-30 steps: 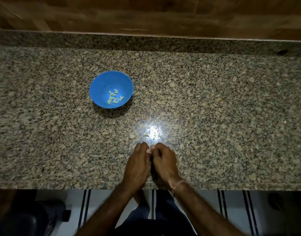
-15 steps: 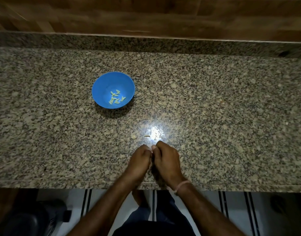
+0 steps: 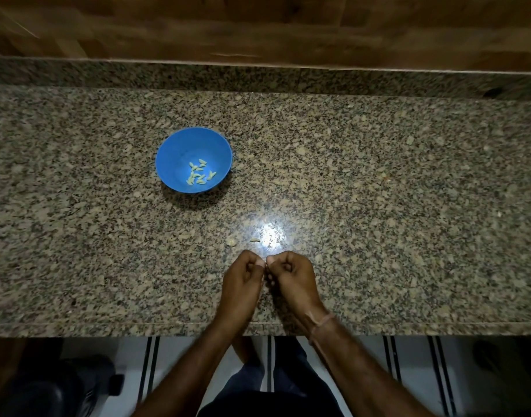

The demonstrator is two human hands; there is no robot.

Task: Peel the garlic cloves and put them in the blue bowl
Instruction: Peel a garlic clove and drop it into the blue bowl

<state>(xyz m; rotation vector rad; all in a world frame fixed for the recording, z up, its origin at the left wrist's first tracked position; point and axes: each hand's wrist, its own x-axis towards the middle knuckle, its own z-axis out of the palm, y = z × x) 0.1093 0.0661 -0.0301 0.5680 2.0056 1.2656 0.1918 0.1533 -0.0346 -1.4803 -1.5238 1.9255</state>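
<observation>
A blue bowl (image 3: 180,152) stands on the granite counter, left of centre, with several pale peeled garlic cloves (image 3: 199,173) in its bottom. Near the counter's front edge my left hand (image 3: 243,281) and my right hand (image 3: 291,278) are pressed together, fingers curled. Their fingertips meet and pinch something tiny between them, most likely a garlic clove, almost wholly hidden. A small sliver of garlic peel (image 3: 254,240) and a pale scrap (image 3: 231,242) lie just beyond my knuckles.
The granite counter (image 3: 378,206) runs the full width, with a raised granite strip and a wooden wall behind. A bright light glare (image 3: 271,234) shines on the stone beyond my hands. Below the front edge are a striped floor and a dark object at lower left.
Both hands stayed together at the front edge, fingers shifting slightly as they work the small piece. The bowl and its cloves have not moved.
</observation>
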